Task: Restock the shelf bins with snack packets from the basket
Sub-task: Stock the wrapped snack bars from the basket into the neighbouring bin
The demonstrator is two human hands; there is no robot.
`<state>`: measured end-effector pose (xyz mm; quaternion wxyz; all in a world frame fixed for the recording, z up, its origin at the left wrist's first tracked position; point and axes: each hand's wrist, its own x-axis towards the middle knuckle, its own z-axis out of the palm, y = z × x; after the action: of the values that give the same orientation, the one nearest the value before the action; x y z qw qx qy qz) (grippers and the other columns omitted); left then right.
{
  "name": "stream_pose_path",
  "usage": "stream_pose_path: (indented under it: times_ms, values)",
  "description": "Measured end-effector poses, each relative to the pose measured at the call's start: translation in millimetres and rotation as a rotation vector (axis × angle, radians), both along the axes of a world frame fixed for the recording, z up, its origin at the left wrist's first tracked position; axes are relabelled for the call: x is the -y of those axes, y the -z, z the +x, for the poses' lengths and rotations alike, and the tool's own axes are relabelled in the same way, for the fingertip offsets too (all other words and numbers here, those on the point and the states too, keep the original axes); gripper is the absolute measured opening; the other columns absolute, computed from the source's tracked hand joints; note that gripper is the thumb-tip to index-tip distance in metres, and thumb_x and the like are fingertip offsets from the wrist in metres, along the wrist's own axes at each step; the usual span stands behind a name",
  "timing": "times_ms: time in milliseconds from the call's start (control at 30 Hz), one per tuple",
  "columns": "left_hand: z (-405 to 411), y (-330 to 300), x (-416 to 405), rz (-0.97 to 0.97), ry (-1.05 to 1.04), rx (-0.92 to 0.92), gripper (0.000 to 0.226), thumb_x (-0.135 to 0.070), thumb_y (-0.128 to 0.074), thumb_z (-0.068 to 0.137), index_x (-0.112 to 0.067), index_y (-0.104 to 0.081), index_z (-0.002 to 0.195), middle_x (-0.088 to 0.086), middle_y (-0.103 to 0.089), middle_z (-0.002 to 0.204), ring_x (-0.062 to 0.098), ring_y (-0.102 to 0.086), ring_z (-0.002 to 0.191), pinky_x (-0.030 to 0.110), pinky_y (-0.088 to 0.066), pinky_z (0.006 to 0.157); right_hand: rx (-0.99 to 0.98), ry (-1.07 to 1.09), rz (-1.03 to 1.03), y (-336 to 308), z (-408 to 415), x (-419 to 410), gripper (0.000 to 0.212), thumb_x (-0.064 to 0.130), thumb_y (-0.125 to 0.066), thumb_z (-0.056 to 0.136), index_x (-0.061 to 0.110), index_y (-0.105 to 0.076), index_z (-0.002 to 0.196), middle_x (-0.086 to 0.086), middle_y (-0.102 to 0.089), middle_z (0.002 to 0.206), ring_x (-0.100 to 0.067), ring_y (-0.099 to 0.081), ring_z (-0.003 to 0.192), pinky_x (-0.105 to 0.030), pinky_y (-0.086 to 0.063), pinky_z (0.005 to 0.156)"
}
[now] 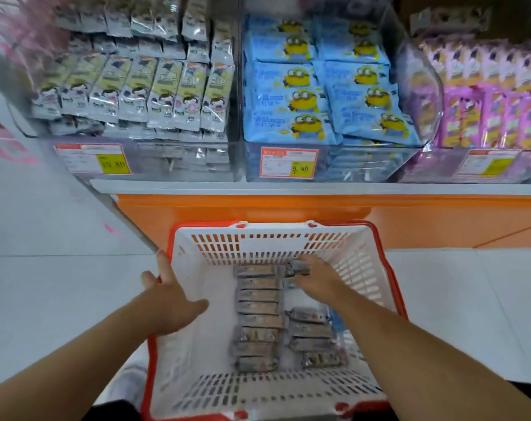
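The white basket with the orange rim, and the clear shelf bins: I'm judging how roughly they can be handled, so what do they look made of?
White slotted basket with orange rim: looks like moulded rigid plastic, matte; regular slots in its walls. Clear shelf bins: probably acrylic or similar hard plastic, glossy; packets show through and the edges catch glare.

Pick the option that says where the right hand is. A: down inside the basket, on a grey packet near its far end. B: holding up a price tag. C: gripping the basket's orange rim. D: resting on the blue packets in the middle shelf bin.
A: the right hand reaches into the basket with its fingers on a grey packet at the far end of the right-hand row.
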<state>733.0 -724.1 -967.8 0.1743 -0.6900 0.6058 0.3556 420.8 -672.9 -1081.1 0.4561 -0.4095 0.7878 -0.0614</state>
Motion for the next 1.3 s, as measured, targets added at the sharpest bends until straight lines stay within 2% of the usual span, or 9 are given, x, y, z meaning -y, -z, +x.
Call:
stream_pose_path:
  times_ms: [200, 300, 433, 633, 800, 900, 967, 1167, 1300]
  values:
    - [-1, 8, 2, -0.001, -0.027, 0.018, 0.134, -0.055, -0.075, 0.085, -0.023, 0.037, 0.151, 0.019, -0.004, 0.161, 0.042, -0.044, 0.139, 0.047, -0.044, 0.109, -0.031, 0.164, -0.043, 25, 12, 7, 0.039, 0.03, -0.062, 0.092, 0.036, -0.061, 0.131, 0.003, -0.068, 0.116, -0.019, -0.064, 0.093, -0.034, -0.054, 0.079]
    - [-1, 10, 2, -0.006, -0.047, 0.001, 0.134, -0.052, -0.078, 0.085, -0.025, 0.035, 0.152, 0.018, -0.005, 0.161, 0.043, -0.044, 0.138, 0.049, -0.047, 0.106, -0.112, 0.195, 0.055, 28, 16, 2, 0.017, 0.018, -0.059, 0.097, 0.021, -0.052, 0.113, -0.003, -0.06, 0.099, -0.019, -0.051, 0.071, -0.028, -0.042, 0.056]
    - [1, 9, 2, -0.015, -0.031, 0.0, 0.132, -0.051, -0.077, 0.086, -0.026, 0.035, 0.152, 0.017, -0.004, 0.161, 0.042, -0.042, 0.14, 0.048, -0.047, 0.106, -0.164, 0.221, 0.052, 26, 12, -12, 0.022, 0.005, -0.065, 0.087, 0.021, -0.05, 0.09, -0.006, -0.061, 0.086, -0.021, -0.053, 0.068, -0.03, -0.051, 0.059]
    - [6, -8, 1, 0.07, -0.013, -0.037, 0.131, -0.054, -0.073, 0.086, -0.026, 0.038, 0.15, 0.014, 0.003, 0.164, 0.041, -0.034, 0.146, 0.049, -0.043, 0.112, 0.14, 0.052, -0.052, -46, 24, -9, 0.029, 0.003, -0.078, 0.088, 0.014, -0.053, 0.08, -0.016, -0.064, 0.084, -0.024, -0.074, 0.079, -0.039, -0.065, 0.072]
    - [0, -71, 5, -0.091, 0.276, 0.189, 0.094, -0.044, -0.059, 0.094, -0.014, 0.0, 0.16, 0.016, 0.0, 0.167, 0.041, -0.025, 0.148, 0.05, -0.037, 0.114, 0.108, -0.272, -0.209, -143, 56, 6, 0.047, 0.012, -0.085, 0.082, 0.023, -0.041, 0.071, 0.0, -0.039, 0.072, -0.013, -0.05, 0.061, -0.031, -0.047, 0.059]
    - [-11, -137, 15, -0.079, 0.384, -0.116, 0.045, -0.045, -0.05, 0.103, -0.011, -0.056, 0.132, 0.011, -0.059, 0.127, 0.018, -0.058, 0.105, 0.028, -0.047, 0.085, 0.157, -0.361, -0.329, -203, 74, 6, 0.05, 0.025, -0.086, 0.073, 0.026, -0.037, 0.066, 0.006, -0.033, 0.072, -0.014, -0.044, 0.067, -0.042, -0.048, 0.066]
    - [-13, -173, 14, 0.035, 0.215, -0.446, 0.047, -0.055, -0.059, 0.098, -0.011, -0.069, 0.113, 0.004, -0.069, 0.1, 0.015, -0.066, 0.085, 0.027, -0.053, 0.075, 0.198, -0.376, -0.421, -243, 84, 4, 0.047, 0.035, -0.085, 0.068, 0.03, -0.038, 0.065, 0.009, -0.035, 0.07, -0.015, -0.047, 0.071, -0.057, -0.055, 0.072]
    - [-5, -230, -1, 0.033, -0.121, -0.99, 0.026, -0.026, -0.08, 0.089, -0.005, -0.064, 0.096, 0.009, -0.075, 0.083, 0.026, -0.075, 0.078, 0.053, -0.061, 0.087, 0.196, -0.405, -0.584, -331, 102, -12, 0.042, 0.04, -0.083, 0.082, 0.029, -0.043, 0.084, 0.016, -0.057, 0.073, -0.006, -0.052, 0.067, -0.041, -0.048, 0.069]
    - [-1, -240, 1, 0.002, -0.213, -1.038, 0.036, -0.026, -0.08, 0.088, 0.001, -0.062, 0.104, 0.018, -0.076, 0.088, 0.036, -0.075, 0.084, 0.054, -0.063, 0.081, -0.036, -0.502, -0.704, -356, 106, -13, 0.064, 0.049, -0.084, 0.083, 0.045, -0.041, 0.13, 0.033, -0.043, 0.131, 0.012, -0.047, 0.12, -0.025, -0.049, 0.097]
